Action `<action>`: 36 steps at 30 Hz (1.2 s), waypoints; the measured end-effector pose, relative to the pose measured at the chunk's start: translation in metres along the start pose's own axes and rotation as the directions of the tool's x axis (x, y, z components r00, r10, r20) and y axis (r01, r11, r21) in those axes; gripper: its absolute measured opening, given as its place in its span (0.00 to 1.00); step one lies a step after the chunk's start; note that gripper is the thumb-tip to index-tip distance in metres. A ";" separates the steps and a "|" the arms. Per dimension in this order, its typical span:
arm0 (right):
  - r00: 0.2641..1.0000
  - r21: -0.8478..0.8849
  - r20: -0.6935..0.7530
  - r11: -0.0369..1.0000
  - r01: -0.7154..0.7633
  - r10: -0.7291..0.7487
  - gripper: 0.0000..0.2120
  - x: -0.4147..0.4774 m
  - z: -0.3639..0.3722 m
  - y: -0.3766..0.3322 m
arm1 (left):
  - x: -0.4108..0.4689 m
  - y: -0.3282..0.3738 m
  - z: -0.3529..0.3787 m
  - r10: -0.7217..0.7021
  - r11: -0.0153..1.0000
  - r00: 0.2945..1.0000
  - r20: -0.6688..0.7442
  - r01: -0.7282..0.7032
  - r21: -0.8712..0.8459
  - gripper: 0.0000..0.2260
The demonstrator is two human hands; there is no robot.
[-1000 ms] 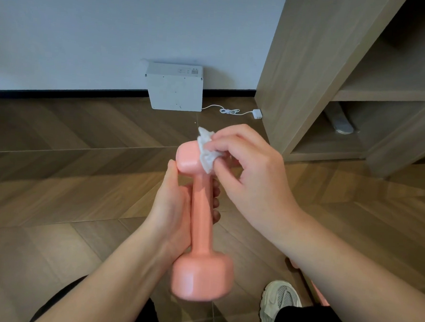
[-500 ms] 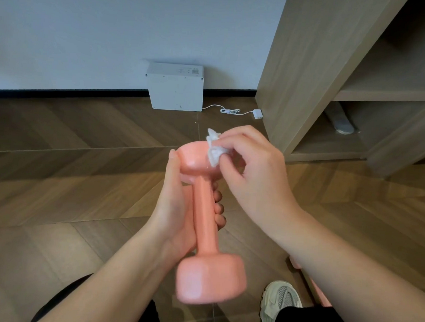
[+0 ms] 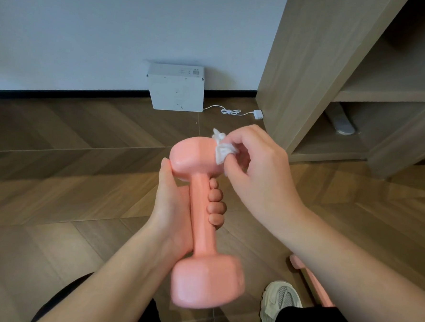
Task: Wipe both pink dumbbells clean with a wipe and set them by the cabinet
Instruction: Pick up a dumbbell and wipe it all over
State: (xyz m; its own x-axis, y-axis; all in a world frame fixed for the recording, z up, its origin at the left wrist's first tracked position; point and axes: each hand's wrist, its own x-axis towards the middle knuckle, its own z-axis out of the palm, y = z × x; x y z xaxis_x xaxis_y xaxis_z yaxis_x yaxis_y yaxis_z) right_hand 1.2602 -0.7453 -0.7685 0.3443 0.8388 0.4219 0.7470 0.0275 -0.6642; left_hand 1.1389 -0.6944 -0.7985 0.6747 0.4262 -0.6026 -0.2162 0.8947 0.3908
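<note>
Your right hand (image 3: 260,173) is sitting a little further toward three o'clock than a second ago, and the crumpled white wipe (image 3: 223,150) has gone with it, from the middle of the upper head to its three o'clock edge. The lower head has swung slightly the same way.

You are pinching the wipe between the thumb and curled fingertips of that hand and pressing it against the smooth pink dumbbell with blocky heads (image 3: 200,222). Your left hand (image 3: 176,208) is gripping the handle. Its fingers are wrapping round from behind and its thumb is lying along the nine o'clock side up to the upper head. You are holding the dumbbell nearly upright in mid-air at the centre of the view, above the brown herringbone wood floor (image 3: 56,176).

A second pink dumbbell (image 3: 313,281) is lying on the floor at five o'clock, mostly hidden under your right forearm, just beside your pale mesh trainer (image 3: 279,304).

At two o'clock the light wooden cabinet (image 3: 299,66) is standing with open shelves. At twelve o'clock a white rectangular box (image 3: 176,91) is sitting against the wall, its white cable (image 3: 232,111) trailing toward the cabinet.
</note>
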 end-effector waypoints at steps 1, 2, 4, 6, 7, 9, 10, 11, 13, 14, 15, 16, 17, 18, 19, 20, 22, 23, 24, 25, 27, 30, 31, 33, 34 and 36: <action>1.000 -0.001 0.004 1.000 -0.021 0.021 0.04 0.000 0.000 0.000 | 0.000 0.001 0.000 -0.003 1.000 1.000 0.004 0.003 -0.009 0.35; 1.000 0.006 -0.002 1.000 -0.006 0.006 0.04 0.000 -0.001 -0.001 | -0.001 0.001 0.000 -0.001 1.000 1.000 0.009 0.001 -0.004 0.35; 0.994 0.036 -0.030 0.994 0.102 -0.101 0.05 -0.001 -0.001 -0.007 | 0.000 0.002 -0.001 0.007 0.999 1.000 0.026 -0.008 0.035 0.34; 0.978 0.064 -0.053 0.976 0.206 -0.203 0.06 -0.003 -0.001 -0.011 | 0.000 0.001 -0.001 0.009 0.998 0.999 0.039 -0.012 0.069 0.33; 0.974 0.071 -0.061 0.972 0.222 -0.218 0.06 -0.003 -0.002 -0.011 | -0.001 0.001 -0.001 0.003 0.998 0.999 0.047 -0.006 0.065 0.33; 0.985 0.068 -0.063 0.984 0.165 -0.160 0.05 -0.003 -0.003 -0.008 | -0.004 0.000 0.001 -0.027 1.000 0.997 0.067 0.026 0.008 0.30; 0.994 0.068 -0.051 0.993 0.101 -0.097 0.05 -0.003 -0.003 -0.005 | -0.005 0.000 0.002 -0.036 0.999 0.996 0.078 0.039 -0.025 0.29; 0.999 0.077 -0.029 0.997 0.026 -0.024 0.04 -0.002 -0.003 -0.003 | -0.006 0.000 0.002 -0.035 0.998 0.996 0.086 0.040 -0.049 0.28; 0.993 0.112 0.016 0.987 -0.116 0.115 0.03 0.000 -0.001 0.000 | -0.006 0.001 0.001 -0.022 0.998 0.995 0.101 0.028 -0.061 0.27; 0.984 0.123 0.036 0.977 -0.176 0.173 0.03 0.001 0.000 0.002 | -0.007 0.001 0.002 -0.018 0.998 0.993 0.113 0.025 -0.057 0.27; 0.972 0.128 0.060 0.964 -0.233 0.227 0.03 0.003 0.001 0.003 | -0.007 0.001 0.002 -0.015 0.999 0.992 0.125 0.021 -0.050 0.27; 0.956 0.129 0.089 0.949 -0.289 0.279 0.03 0.004 0.001 0.004 | -0.007 0.001 0.002 -0.013 0.999 0.991 0.136 0.018 -0.041 0.27; 0.937 0.134 0.119 0.930 -0.343 0.329 0.04 0.005 0.001 0.006 | -0.008 0.001 0.002 -0.012 0.999 0.990 0.143 0.016 -0.028 0.28; 0.918 0.153 0.137 0.908 -0.391 0.372 0.04 0.006 0.001 0.008 | -0.008 0.001 0.002 -0.010 1.000 0.989 0.144 0.012 -0.010 0.29; 0.901 0.192 0.141 0.882 -0.431 0.410 0.04 0.006 0.000 0.009 | -0.008 0.000 0.002 -0.006 1.000 0.990 0.140 0.004 0.013 0.30; 0.889 0.248 0.132 0.853 -0.459 0.439 0.04 0.006 -0.002 0.010 | -0.007 -0.001 0.002 0.005 0.999 0.991 0.130 -0.010 0.040 0.32; 0.870 0.359 0.106 0.797 -0.485 0.481 0.03 0.005 -0.003 0.008 | -0.007 -0.002 0.002 0.052 0.994 0.993 0.102 -0.061 0.090 0.34; 0.855 0.410 0.110 0.761 -0.503 0.506 0.03 0.003 -0.004 0.007 | -0.007 -0.004 0.002 0.082 0.989 0.993 0.090 -0.092 0.113 0.36; 0.831 0.462 0.132 0.709 -0.534 0.540 0.02 0.003 -0.004 0.006 | -0.007 -0.005 0.002 0.111 0.983 0.991 0.078 -0.121 0.138 0.37; 0.799 0.510 0.172 0.642 -0.573 0.577 0.03 0.003 -0.003 0.006 | -0.006 -0.007 0.003 0.135 0.975 0.989 0.068 -0.144 0.168 0.37; 0.720 0.572 0.295 0.487 -0.660 0.629 0.06 0.006 -0.002 0.007 | -0.006 -0.010 0.003 0.159 0.954 0.985 0.061 -0.169 0.247 0.39; 0.639 0.567 0.446 0.354 -0.743 0.626 0.10 0.010 -0.004 0.009 | -0.005 -0.013 0.003 0.157 0.917 0.986 0.059 -0.167 0.363 0.40; 0.632 0.575 0.457 0.334 -0.747 0.626 0.11 0.010 -0.005 0.012 | -0.004 -0.012 0.002 0.160 0.901 0.986 0.048 -0.166 0.401 0.40; 0.629 0.600 0.450 0.307 -0.739 0.634 0.12 0.009 -0.007 0.014 | -0.003 -0.007 -0.001 0.194 0.851 0.981 0.004 -0.171 0.496 0.40; 0.637 0.603 0.439 0.319 -0.731 0.633 0.13 0.008 -0.008 0.015 | -0.002 -0.004 -0.002 0.223 0.816 0.975 -0.023 -0.174 0.551 0.40; 0.644 0.601 0.422 0.336 -0.726 0.638 0.13 0.006 -0.009 0.019 | 0.001 0.001 -0.005 0.279 0.737 0.959 -0.055 -0.177 0.653 0.40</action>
State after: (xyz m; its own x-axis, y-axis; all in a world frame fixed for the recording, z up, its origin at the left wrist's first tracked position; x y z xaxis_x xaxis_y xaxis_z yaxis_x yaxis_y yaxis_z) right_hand 1.2813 -0.7444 -0.7735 0.4582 0.7875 -0.4123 -0.3406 -0.2729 -0.8997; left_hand 1.1353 -0.6921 -0.8020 0.5478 0.6658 -0.5066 0.1816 0.4964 0.8489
